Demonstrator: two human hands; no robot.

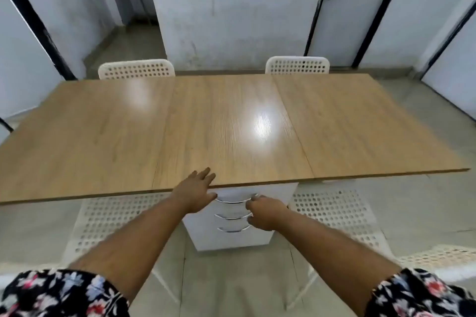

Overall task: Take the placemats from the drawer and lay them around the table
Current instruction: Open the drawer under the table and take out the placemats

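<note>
A long wooden table (231, 121) fills the middle of the view, its top bare. Under its near edge stands a white drawer unit (231, 237) with three curved chrome handles, all drawers closed. My left hand (195, 193) rests flat with fingers spread on the table's near edge, above the unit's left side. My right hand (265, 212) is curled at the right end of the top handle (233, 201), fingers hooked by it. No placemats are in sight.
Two white perforated chairs (136, 69) (297, 65) stand at the far side of the table. Two more perforated chairs (113, 221) (334, 213) sit tucked under the near side, flanking the drawer unit. White walls and doors lie beyond; the floor is pale tile.
</note>
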